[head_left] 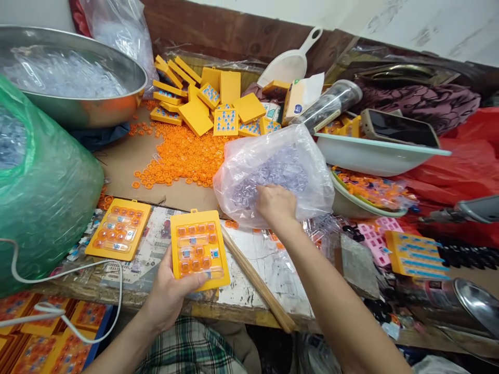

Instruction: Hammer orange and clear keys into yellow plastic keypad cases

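Note:
My left hand (169, 288) grips a yellow panel (225, 259) by its lower left part, thumb across the front. Rows of orange pieces and clear covers fill most of that panel, and one small blue-and-white spot at its right side has no orange piece. My right hand (276, 205) reaches into a white plastic bag (319, 189) of small clear pieces (286, 169); its fingertips are hidden among them. A second yellow panel (119, 229) with orange pieces lies flat on the bench to the left. Loose orange pieces (187, 153) are spread behind.
Yellow panels (249, 107) are heaped at the back. A metal bowl (136, 78) and green bag (58, 182) stand left. A wooden stick (257, 280) lies near the front edge. At right are a white tray (374, 154), a phone (399, 128) and a pink piece (374, 241).

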`<state>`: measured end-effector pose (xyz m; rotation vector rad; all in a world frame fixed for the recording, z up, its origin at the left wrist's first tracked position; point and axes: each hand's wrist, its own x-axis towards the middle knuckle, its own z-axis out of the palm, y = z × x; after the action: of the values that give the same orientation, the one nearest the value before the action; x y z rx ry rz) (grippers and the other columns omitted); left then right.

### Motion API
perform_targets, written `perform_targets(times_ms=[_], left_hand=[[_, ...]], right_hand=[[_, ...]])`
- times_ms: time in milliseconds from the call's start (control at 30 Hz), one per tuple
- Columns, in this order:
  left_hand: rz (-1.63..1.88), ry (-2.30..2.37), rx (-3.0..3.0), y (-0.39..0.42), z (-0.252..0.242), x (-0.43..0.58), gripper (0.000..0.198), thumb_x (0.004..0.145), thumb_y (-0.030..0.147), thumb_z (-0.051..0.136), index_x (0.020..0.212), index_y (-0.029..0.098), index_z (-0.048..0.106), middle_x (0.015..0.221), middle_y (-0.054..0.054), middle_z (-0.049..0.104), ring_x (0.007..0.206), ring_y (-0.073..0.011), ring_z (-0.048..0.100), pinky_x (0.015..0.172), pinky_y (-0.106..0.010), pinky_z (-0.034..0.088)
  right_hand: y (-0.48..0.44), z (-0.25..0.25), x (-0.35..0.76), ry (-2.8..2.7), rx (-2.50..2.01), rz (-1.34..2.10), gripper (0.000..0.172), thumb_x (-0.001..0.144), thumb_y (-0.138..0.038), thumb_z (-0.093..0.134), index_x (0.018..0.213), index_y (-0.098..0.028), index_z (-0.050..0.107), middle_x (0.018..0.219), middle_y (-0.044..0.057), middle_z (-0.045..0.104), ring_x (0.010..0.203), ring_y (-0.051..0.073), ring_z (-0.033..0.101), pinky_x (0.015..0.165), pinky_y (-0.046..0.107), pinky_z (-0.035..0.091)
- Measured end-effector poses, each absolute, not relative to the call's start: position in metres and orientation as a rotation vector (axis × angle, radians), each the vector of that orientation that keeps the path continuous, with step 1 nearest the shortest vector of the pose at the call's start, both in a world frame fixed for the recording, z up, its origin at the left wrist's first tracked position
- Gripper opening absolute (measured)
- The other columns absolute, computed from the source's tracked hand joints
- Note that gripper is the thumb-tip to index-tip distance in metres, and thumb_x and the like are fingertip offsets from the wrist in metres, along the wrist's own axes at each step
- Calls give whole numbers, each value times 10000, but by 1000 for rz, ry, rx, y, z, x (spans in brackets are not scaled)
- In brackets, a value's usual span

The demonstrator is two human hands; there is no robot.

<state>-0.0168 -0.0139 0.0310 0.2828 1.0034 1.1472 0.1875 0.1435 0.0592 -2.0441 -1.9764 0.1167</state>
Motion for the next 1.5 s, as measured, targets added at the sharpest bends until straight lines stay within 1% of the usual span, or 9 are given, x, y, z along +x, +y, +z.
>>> perform_targets(times_ms=[133,267,400,667,800,933,1100,1267,1500], left_hand=[[1123,953,302,-14,28,-19,793,577,148,813,1265,147,418,1106,-150,678,961,-277,669,854,-364,543],[1093,933,294,-13,26,-20,841,583,134,805,1308,154,381,1134,-147,668,986,-275,662,885,-377,531],[1085,924,291,-14,27,-16,847,571,138,813,1301,149,384,1130,-145,669,988,-277,661,875,-371,536],[1191,1022,367,-19,25,-7,752,550,202,822,1197,157,441,1079,-126,687,926,-263,679,837,-367,555],[1191,1204,533,-24,20,-3,647,565,219,801,1120,166,473,1021,-97,697,879,-233,691,808,-332,565],[1196,1360,718,-31,16,1,593,577,213,774,1089,170,476,973,-81,697,841,-213,697,759,-290,574],[1185,1376,763,-40,13,1,546,602,232,748,1062,178,459,961,-75,690,816,-206,700,732,-280,579],[1170,1456,858,-47,8,-1,548,619,233,733,1083,178,446,935,-65,679,798,-199,693,732,-278,577],[1112,1372,951,-42,14,-10,566,669,245,710,1163,180,441,1038,-87,665,895,-206,678,805,-301,565]], right_hand=[[161,52,190,-1992,-2097,109,207,639,-24,614,754,-158,723,732,127,682,841,311,657,743,412,469],[153,65,197,-1953,-1991,119,342,694,-14,551,941,-175,725,909,119,687,882,284,647,762,398,475],[112,81,192,-1847,-1791,187,185,807,-159,581,936,-183,711,967,75,687,916,213,639,815,344,494],[-10,43,152,-912,-1406,1085,254,630,-310,816,770,-216,626,737,-13,683,630,133,645,586,249,530],[-23,33,131,-646,-1363,1107,344,674,-346,790,977,-230,677,876,16,690,838,170,673,816,336,540],[-27,25,114,-707,-1366,1041,251,703,-375,758,893,-213,725,1133,78,650,1095,236,585,1006,431,420],[-30,16,104,-770,-1308,999,167,706,-307,764,830,-218,696,1015,39,601,1103,211,543,1000,382,405],[-26,29,104,-488,-1137,1400,449,689,-290,785,1054,-287,524,1089,21,608,996,187,606,870,363,497],[-19,27,99,-381,-1029,1511,471,687,-265,783,1051,-273,483,1038,22,667,975,200,642,887,378,495]])
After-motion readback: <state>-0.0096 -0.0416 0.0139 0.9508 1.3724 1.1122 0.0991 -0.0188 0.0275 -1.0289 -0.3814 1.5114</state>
